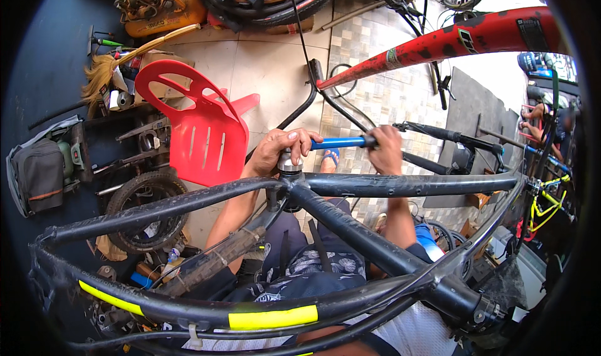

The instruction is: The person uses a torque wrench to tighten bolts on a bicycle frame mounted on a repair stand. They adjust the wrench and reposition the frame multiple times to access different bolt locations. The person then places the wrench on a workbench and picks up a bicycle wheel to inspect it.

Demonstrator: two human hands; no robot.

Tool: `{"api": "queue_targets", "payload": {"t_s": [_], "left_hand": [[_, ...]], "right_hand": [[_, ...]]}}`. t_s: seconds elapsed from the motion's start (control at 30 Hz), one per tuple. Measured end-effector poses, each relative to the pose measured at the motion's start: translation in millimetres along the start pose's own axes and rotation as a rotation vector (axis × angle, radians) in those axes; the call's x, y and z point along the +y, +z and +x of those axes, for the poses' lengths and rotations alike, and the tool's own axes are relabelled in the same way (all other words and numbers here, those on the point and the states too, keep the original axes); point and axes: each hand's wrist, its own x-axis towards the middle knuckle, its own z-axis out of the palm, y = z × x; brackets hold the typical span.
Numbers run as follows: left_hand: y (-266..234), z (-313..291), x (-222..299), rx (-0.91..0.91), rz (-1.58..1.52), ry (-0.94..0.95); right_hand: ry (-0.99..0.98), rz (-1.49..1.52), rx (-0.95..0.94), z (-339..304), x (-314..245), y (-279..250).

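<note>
Because the left hand (275,149) is curled over it, the head of the blue wrench (339,143) is mostly hidden. The wrench lies near the middle of the view, its handle pointing to three o'clock. Its silver socket (290,164) shows below the left fingers, over the joint of the black bike frame (410,185); how it seats there is hard to make out. The left fingers are closed around the wrench's head, their undersides out of sight. At three o'clock the right hand (387,150) is clenched on the dark handle end, its palm hidden.

The black bike frame spreads across the view, covering parts of both forearms and the lap; its lowest tubes run off at six o'clock. A foot in a blue sandal (330,161) shows just past the handle, partly covered.

At ten o'clock stands a red chair (206,144), its legs mostly hidden. A red bike frame (432,49) at two o'clock is cut off by the dark rim. Tyres (269,11) at twelve o'clock are cropped on top. At eight o'clock, black tubing crosses a small wheel (125,209). Toward three o'clock, another person (537,113) is too small and shadowed to read clearly.
</note>
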Motion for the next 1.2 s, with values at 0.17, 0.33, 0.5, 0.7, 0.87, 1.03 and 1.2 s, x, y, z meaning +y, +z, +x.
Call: {"api": "queue_targets", "payload": {"t_s": [0.17,0.33,0.5,0.7,0.87,1.03,1.2], "left_hand": [[4,1,1,0.016,-0.019,0.000],[8,-1,16,0.048,0.466,-0.066],[12,-5,26,0.054,0.613,-0.140],[7,-4,11,0.071,0.368,-0.026],[1,4,-11,0.011,-0.113,0.092],[4,3,-9,0.020,-0.096,0.077],[8,-8,7,0.126,0.371,-0.004]], "right_hand": [[0.091,-0.020,-0.077,-3,-5,9],[0.131,0.285,-0.269,20,-53,150],[0.020,0.711,-0.381,36,-105,236],[0.055,0.366,-0.270,34,-51,154],[-0.042,0.019,0.019,12,-3,5],[0.008,0.017,0.017,11,-6,10],[0.115,0.356,-0.315,30,-49,149]]}}
